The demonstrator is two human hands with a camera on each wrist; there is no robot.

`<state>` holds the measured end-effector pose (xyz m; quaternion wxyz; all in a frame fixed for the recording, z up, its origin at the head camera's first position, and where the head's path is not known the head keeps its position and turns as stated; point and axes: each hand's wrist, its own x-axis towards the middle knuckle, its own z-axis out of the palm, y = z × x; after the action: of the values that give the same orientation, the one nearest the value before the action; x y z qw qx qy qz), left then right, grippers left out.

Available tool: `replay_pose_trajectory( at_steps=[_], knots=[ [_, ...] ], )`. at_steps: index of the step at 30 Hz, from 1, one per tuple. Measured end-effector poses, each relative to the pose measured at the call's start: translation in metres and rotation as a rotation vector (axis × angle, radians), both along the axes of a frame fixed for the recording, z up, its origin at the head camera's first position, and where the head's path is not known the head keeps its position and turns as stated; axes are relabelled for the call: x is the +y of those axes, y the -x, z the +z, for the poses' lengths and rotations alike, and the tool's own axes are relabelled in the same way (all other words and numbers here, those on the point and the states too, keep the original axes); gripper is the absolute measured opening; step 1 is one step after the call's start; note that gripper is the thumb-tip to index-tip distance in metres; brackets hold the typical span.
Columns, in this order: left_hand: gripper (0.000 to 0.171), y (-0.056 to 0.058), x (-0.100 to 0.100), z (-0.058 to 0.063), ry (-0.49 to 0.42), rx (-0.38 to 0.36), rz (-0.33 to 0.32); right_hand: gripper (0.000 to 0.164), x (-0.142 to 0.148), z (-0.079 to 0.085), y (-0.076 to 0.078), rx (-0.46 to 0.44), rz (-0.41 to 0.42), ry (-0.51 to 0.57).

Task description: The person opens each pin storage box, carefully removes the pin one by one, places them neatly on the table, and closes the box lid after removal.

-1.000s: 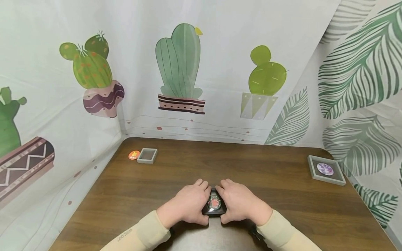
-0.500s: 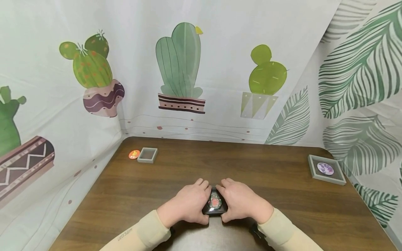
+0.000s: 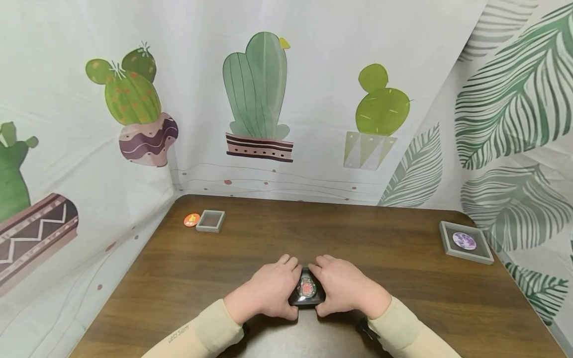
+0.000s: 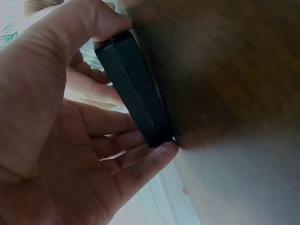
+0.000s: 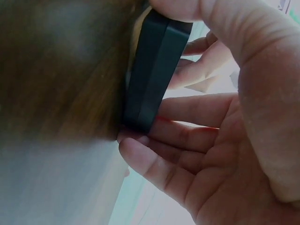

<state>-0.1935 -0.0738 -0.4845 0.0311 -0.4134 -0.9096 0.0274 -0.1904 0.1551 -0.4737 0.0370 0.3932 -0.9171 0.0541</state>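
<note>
A small black square case (image 3: 306, 304) is at the near middle of the brown table, with a round badge (image 3: 306, 287) in red and dark green on its top. My left hand (image 3: 272, 289) grips its left side, thumb at the near edge and fingers at the far edge. On the other side my right hand (image 3: 343, 288) holds it the same way. Both wrist views show the side of the black case (image 4: 133, 89) between thumb and fingers; a thin seam runs along it. Whether its underside fully touches the table is not clear.
At the back left, a round orange badge (image 3: 191, 220) lies beside a small grey square frame (image 3: 210, 230). A larger grey frame (image 3: 467, 257) at the right holds a round purple badge (image 3: 464, 241). Cactus-print cloth (image 3: 313, 99) hangs behind the table (image 3: 313, 228).
</note>
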Motion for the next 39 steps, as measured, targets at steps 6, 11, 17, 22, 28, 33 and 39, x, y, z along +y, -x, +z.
replay_pose_trajectory(
  at_steps=[6,11,17,22,28,33,39],
  knots=[
    [0.084,-0.0003,0.0000,0.0010,-0.009,-0.015,0.006,0.083,0.0005,0.0000,0.0002,-0.023,-0.004,-0.003],
    [0.084,-0.0006,0.0001,0.0016,-0.013,-0.033,0.008,0.084,0.0006,0.0015,-0.0007,-0.038,-0.005,-0.008],
    [0.083,-0.0009,0.0001,0.0032,-0.018,-0.049,0.006,0.085,0.0010,0.0024,-0.0012,-0.047,-0.011,-0.009],
    [0.082,-0.0009,-0.0003,0.0042,-0.019,-0.046,0.005,0.086,0.0013,0.0022,-0.0008,-0.038,-0.012,-0.007],
    [0.081,-0.0005,-0.0001,0.0033,-0.024,-0.039,0.008,0.085,0.0021,0.0018,-0.0005,-0.032,-0.010,-0.001],
    [0.081,0.0000,-0.0002,0.0024,-0.030,-0.039,0.009,0.085,0.0025,0.0018,-0.0002,-0.032,-0.006,0.003],
    [0.080,0.0003,-0.0007,0.0027,-0.037,-0.057,0.007,0.083,0.0023,0.0019,-0.0001,-0.039,0.001,0.007]
  ],
)
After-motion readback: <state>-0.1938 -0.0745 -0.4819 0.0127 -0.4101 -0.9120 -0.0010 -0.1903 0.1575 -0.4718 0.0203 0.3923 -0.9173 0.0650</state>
